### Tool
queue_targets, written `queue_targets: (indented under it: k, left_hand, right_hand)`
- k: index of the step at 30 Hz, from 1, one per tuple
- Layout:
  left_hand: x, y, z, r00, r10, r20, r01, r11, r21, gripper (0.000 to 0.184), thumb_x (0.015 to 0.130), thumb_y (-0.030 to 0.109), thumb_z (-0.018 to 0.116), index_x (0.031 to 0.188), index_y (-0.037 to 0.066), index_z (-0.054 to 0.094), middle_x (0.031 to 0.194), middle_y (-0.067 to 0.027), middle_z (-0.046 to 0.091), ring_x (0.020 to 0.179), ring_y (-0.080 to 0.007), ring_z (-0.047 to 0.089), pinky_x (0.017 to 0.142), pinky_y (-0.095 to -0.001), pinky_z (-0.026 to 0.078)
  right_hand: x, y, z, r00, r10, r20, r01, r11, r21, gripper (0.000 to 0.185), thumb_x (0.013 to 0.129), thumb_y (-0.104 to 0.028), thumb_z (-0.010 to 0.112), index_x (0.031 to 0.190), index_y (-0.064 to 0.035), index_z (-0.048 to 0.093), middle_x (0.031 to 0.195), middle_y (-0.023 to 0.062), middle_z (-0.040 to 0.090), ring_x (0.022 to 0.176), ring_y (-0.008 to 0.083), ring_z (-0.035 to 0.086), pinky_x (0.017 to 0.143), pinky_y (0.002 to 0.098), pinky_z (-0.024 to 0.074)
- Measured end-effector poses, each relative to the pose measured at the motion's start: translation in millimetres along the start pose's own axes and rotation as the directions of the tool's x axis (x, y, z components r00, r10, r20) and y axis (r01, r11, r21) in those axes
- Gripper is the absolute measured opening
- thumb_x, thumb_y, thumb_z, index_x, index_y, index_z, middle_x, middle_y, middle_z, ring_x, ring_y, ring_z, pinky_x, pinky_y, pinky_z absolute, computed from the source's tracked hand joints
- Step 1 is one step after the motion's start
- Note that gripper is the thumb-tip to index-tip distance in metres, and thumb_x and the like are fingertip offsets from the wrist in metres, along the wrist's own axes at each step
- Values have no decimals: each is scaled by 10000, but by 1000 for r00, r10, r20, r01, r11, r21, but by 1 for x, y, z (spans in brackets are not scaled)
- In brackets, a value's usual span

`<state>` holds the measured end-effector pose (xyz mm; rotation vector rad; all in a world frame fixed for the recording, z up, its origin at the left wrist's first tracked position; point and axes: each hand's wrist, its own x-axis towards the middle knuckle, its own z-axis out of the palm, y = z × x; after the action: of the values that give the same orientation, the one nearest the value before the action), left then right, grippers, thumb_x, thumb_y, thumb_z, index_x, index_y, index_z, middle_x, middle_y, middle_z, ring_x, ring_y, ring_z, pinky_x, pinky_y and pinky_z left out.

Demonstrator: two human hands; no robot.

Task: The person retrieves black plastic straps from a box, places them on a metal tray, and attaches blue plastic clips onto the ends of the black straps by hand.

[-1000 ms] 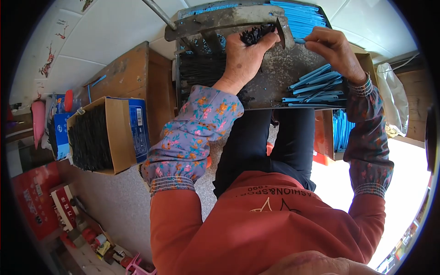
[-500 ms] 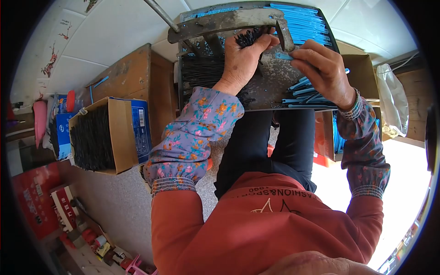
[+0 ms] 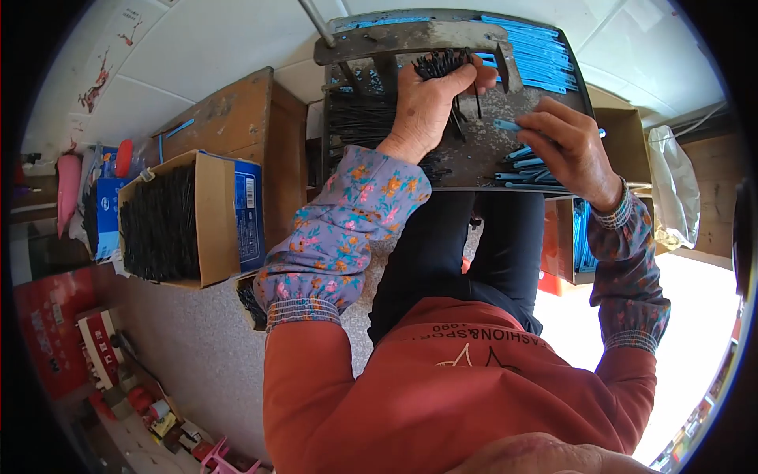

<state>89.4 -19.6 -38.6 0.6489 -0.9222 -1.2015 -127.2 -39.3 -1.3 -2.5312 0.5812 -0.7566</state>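
My left hand is closed around a bundle of thin black strips with small looped ends. One black strip hangs down apart from the others by my thumb and fingertips. My right hand pinches a flat light-blue strip, its tip pointing left toward the bundle but apart from it. Above both hands runs a worn metal arm with a downward blade-like end. Beneath them is a dark, scuffed tray. Blue and black strips lie under my right hand.
Many blue strips fill the tray's far right corner, and black strips its left side. A carton of black strips stands at left beside a wooden cabinet. Right of the tray are a cardboard box and a plastic bag.
My right hand has drawn down, away from the metal blade end, with the blue strip. A black strip now dangles from my left fingertips. The whole view has shifted slightly.
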Motion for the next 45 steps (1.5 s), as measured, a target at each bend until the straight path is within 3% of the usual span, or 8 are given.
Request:
queue_targets:
  k: [5,8,11,13,21,25,30,45]
  left_hand:
    - [-13,62,-37,970,192,147,-170,974,-147,159,926,84,513,1050,2,570,982,-159,647,874,-272,622,798,-358,474]
    - [-16,124,-78,888,439,-136,-440,898,23,155,921,100,534,1015,-15,578,917,-138,655,834,-228,631,766,-340,486]
    - [12,123,-146,851,466,-243,-324,828,457,820,796,595,629,1373,84,350,1308,-130,518,1222,-280,506,1068,-354,366]
    - [28,104,-178,642,478,-599,-235,867,440,196,861,157,633,925,-27,617,774,-86,667,685,-148,605,674,-223,452]
    - [37,66,-238,598,432,-675,-111,879,464,233,824,109,657,977,-64,629,801,-89,680,673,-167,619,680,-244,488]
    - [17,117,-118,830,437,-347,-448,892,51,171,889,50,569,1001,-60,637,854,-141,687,727,-207,653,720,-300,524]
    - [-10,73,3,941,278,194,-324,905,275,229,965,140,464,1002,-22,621,881,-107,682,805,-181,635,803,-277,475]
    - [4,-7,8,998,37,-55,-27,984,174,76,833,-4,618,878,0,679,836,-54,692,766,-105,626,730,-220,484]
  right_hand:
    - [0,-8,-5,998,55,27,-56,998,8,118,821,31,630,938,46,622,820,80,529,618,170,447,556,273,368]
    - [0,-8,-5,995,96,37,-97,994,39,115,820,38,625,934,47,620,810,77,526,617,166,441,559,269,361]
    - [5,-7,3,995,79,55,-82,996,48,110,823,37,621,933,47,620,811,74,524,619,161,439,557,264,357]
    - [8,-8,8,993,97,66,-99,995,31,107,827,37,617,933,47,620,811,72,523,621,156,438,556,259,353]
    - [7,-13,-2,990,139,21,-139,990,29,91,821,37,626,911,48,625,785,74,522,598,156,436,547,269,359]
    - [2,-2,-4,987,162,12,-162,986,37,100,810,36,638,908,46,626,781,67,526,601,151,436,549,266,359]
    - [-5,2,-9,991,127,-32,-127,992,29,94,830,30,614,920,56,619,774,63,516,616,142,425,550,260,343]
    - [5,26,0,973,120,-197,-88,983,164,89,831,-17,661,910,23,666,752,44,588,556,118,439,506,231,347]
